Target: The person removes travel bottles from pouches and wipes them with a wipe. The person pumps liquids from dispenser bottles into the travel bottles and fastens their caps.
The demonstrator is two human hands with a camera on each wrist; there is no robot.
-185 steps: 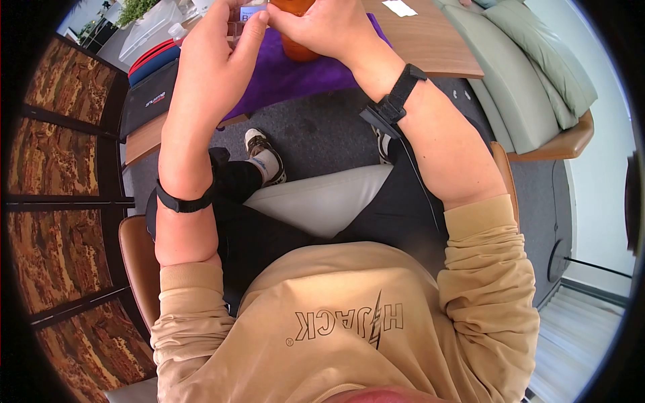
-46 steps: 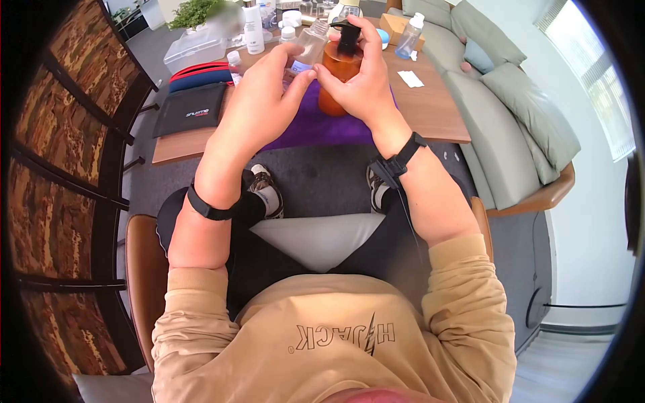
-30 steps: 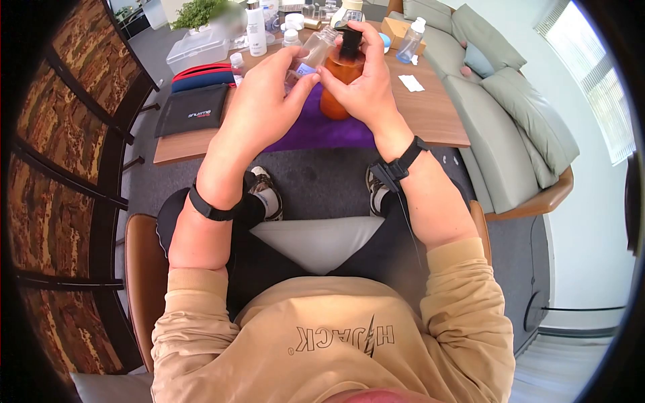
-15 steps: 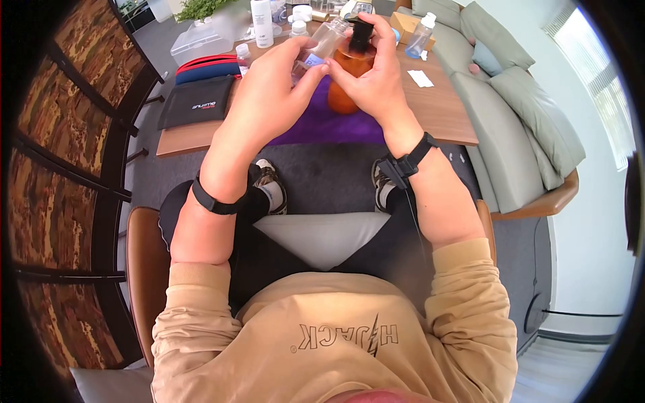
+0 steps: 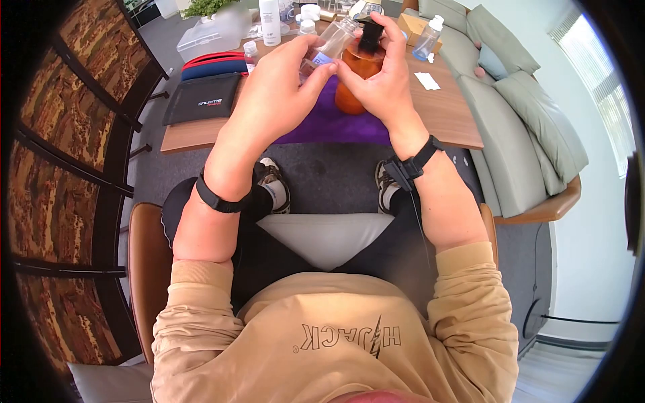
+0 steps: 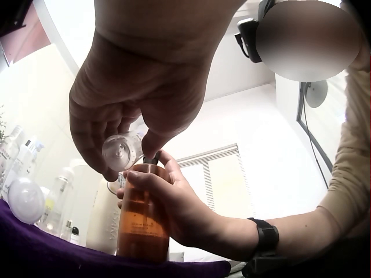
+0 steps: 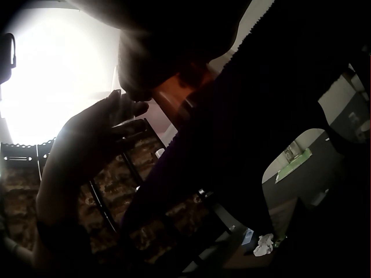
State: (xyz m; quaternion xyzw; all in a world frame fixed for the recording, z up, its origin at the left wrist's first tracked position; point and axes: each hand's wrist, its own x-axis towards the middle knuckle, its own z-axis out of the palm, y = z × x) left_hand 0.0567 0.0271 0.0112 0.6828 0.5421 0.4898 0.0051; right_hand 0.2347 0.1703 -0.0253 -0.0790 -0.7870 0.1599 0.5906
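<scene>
An amber pump bottle (image 5: 351, 94) with a black pump head (image 5: 369, 35) stands on the purple cloth (image 5: 342, 129). My right hand (image 5: 388, 87) grips its upper part, thumb in front and fingers up around the pump. A clear empty-looking bottle (image 5: 333, 41) with a small label is held at a tilt by my left hand (image 5: 279, 87), its uncapped mouth right at the pump head. In the left wrist view, the clear bottle's base (image 6: 120, 153) faces the camera, and orange liquid fills part of the amber bottle (image 6: 144, 223). The right wrist view is very dark.
On the wooden table (image 5: 450, 117), a black pouch (image 5: 195, 106) and a red-and-blue case (image 5: 213, 69) lie left. A white bottle (image 5: 270, 23) and a clear plastic box (image 5: 201, 41) stand behind. To the right are a clear pump bottle (image 5: 428, 41), a cardboard box (image 5: 411, 25) and white paper (image 5: 427, 81).
Since the oldest frame, the head view has tilted up, showing more of the table. Over the last second both hands and bottles shift slightly right in view; both grips stay the same.
</scene>
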